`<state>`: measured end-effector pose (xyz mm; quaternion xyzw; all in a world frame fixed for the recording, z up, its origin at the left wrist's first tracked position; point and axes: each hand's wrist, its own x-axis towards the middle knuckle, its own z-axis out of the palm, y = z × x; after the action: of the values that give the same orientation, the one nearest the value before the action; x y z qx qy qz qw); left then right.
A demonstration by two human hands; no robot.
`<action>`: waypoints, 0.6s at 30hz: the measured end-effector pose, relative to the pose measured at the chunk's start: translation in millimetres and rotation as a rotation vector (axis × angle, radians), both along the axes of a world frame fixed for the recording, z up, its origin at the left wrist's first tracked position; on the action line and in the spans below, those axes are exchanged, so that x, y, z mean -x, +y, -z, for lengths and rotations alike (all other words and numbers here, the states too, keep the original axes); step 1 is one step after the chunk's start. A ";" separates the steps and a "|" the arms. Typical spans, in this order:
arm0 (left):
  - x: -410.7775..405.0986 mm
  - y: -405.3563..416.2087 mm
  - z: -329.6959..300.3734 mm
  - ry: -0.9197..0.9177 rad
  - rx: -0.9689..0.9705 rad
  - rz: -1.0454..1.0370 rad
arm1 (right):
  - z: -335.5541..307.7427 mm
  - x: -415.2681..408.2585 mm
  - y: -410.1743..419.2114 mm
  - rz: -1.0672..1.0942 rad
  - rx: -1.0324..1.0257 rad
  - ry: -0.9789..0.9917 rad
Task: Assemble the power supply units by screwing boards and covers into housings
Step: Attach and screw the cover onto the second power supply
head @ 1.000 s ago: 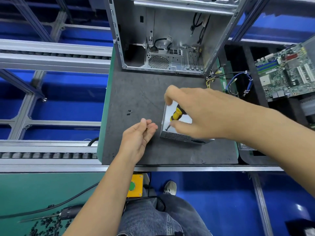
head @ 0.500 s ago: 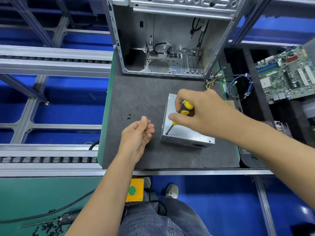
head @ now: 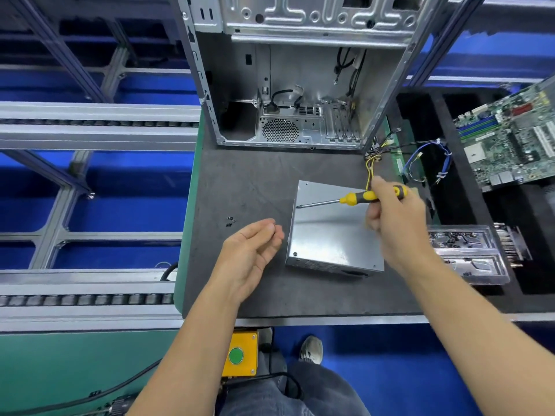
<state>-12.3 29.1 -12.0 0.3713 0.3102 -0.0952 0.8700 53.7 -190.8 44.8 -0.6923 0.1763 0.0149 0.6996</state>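
Note:
A silver power supply unit lies flat on the dark mat, its cover facing up. My right hand hovers over the unit's right side and grips a screwdriver by its yellow and black handle. The shaft lies almost level and points left, with its tip above the unit's back left edge. My left hand rests just left of the unit, palm turned up, fingers loosely curled. I cannot tell whether a screw sits at its fingertips. A few small black screws lie loose on the mat to the left.
An open computer case stands at the back of the mat. Loose wires trail from its right corner. A motherboard and a clear plastic tray of parts sit to the right. A yellow button box hangs below the table edge.
My right hand lifted the screwdriver away from the unit's front left corner and swung it level, moving right and back. My left hand opened slightly, palm turning up.

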 end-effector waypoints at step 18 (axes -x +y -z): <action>-2.6 -4.5 -4.8 -0.035 0.044 0.015 | 24.6 7.2 16.2 -0.053 -0.057 0.001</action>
<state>-9.7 24.6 -7.1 0.3561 0.2901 -0.1022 0.8824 46.4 -174.5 20.2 -0.6765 0.1579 0.0388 0.7183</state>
